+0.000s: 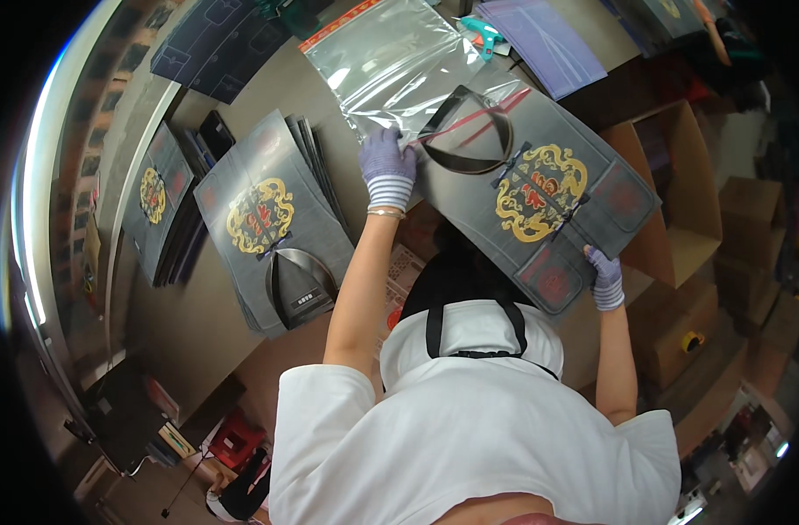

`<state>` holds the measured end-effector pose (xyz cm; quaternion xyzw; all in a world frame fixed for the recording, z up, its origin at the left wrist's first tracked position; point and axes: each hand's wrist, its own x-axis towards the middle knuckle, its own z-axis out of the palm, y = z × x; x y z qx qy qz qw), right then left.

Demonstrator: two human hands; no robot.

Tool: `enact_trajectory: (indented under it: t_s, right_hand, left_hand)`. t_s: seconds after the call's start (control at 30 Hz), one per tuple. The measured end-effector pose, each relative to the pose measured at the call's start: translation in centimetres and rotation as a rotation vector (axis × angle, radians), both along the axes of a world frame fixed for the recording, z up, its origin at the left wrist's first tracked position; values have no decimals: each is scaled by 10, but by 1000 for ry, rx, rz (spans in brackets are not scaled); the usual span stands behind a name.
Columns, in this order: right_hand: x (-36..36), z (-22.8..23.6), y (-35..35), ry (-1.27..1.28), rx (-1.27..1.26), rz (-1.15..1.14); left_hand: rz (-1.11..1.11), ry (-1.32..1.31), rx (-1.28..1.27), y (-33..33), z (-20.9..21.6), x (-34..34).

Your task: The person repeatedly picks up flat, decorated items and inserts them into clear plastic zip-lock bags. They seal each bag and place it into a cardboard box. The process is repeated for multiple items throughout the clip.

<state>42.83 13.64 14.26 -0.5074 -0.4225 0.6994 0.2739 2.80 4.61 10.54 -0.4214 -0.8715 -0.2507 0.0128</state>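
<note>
A flat dark grey folded bag with a gold-and-red emblem and a dark looped handle lies slanted in front of me. Clear plastic sleeve with an orange strip stretches beyond it and covers part of its far end. My left hand, in a purple-and-white striped glove, is closed at the near edge of the sleeve, beside the bag's far left corner. With thumb and fingers, my right hand, gloved alike, grips the bag's right edge near its lower corner.
To the left lie a stack of similar printed bags and another pile. A dark patterned panel lies far left. Beyond the sleeve are a teal glue gun and purple sheets. An open cardboard box stands right.
</note>
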Motion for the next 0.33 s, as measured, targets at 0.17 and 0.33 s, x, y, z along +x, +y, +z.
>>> enact_trajectory:
  t_s: [0.17, 0.33]
  right_hand:
    - [7, -6, -4, 19, -75, -46]
    - [9, -10, -15, 68, -143, -75]
  left_hand:
    - [48, 60, 82, -27, -8, -2]
    - [18, 16, 128, -40, -6, -6]
